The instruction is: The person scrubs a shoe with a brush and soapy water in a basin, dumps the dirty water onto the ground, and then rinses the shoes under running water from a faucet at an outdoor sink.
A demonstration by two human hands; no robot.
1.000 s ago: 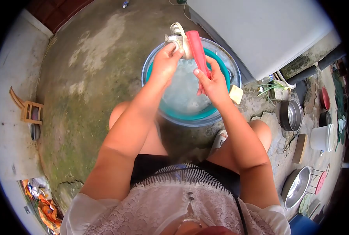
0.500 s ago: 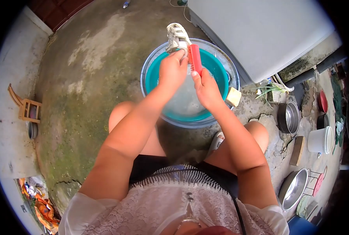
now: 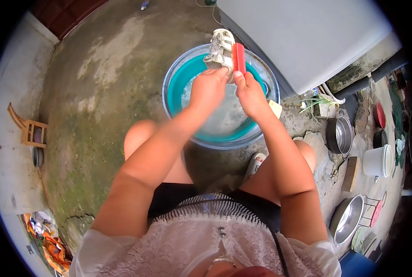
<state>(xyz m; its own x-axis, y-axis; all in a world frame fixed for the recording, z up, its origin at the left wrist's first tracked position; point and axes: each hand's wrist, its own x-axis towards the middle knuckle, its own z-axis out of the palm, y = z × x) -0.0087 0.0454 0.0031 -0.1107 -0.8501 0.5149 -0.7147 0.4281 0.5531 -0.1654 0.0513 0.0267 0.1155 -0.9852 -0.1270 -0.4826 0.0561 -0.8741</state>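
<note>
Sandal up there in your left hand, fingers closed on its near end, its long axis running away from you beyond the grip; to its right, the red brush stands nearly parallel, bristles turned toward the sandal's side, your right hand gripping its near end. Left hand's nearer the sandal, right hand just beside. Below both grips, cloudy water fills the teal basin, nested inside a wider tub; a yellow block sits right of your right-hand grip, by the tub's rim.
</note>
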